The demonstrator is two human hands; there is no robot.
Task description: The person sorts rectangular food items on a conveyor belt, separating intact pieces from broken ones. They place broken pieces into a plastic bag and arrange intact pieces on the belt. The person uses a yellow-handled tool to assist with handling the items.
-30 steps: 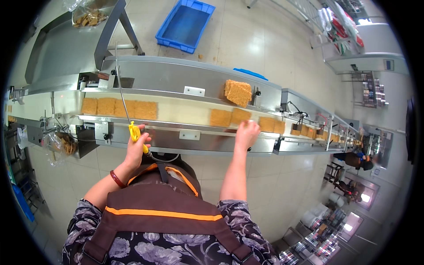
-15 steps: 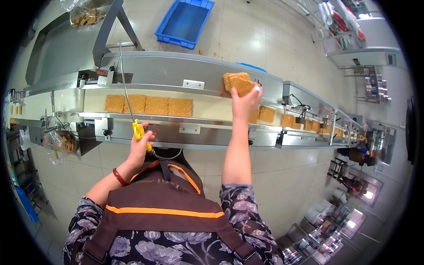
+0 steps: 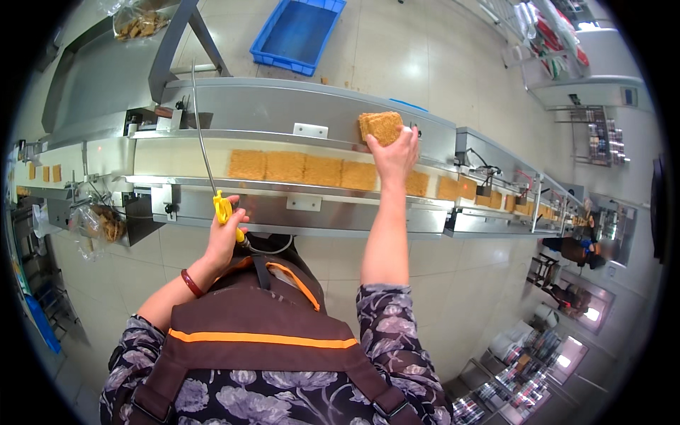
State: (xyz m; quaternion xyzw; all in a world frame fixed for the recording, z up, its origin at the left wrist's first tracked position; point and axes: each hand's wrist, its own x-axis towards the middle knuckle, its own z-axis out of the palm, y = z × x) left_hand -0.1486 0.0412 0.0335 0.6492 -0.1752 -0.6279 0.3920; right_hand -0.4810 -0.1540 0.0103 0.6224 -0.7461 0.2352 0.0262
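1 brown stack, R hand clasping nr. side, L hand gripping yel. wand

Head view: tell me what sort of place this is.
Probably a food production line: flat golden-brown squares lie in a row on a pale conveyor belt, with a blue crate beyond it.

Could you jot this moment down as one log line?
left hand: holding yellow tool | right hand: touching stack of brown squares | belt: row of brown squares | floor: blue bin

Pale conveyor belt; brown squares on it (single row)
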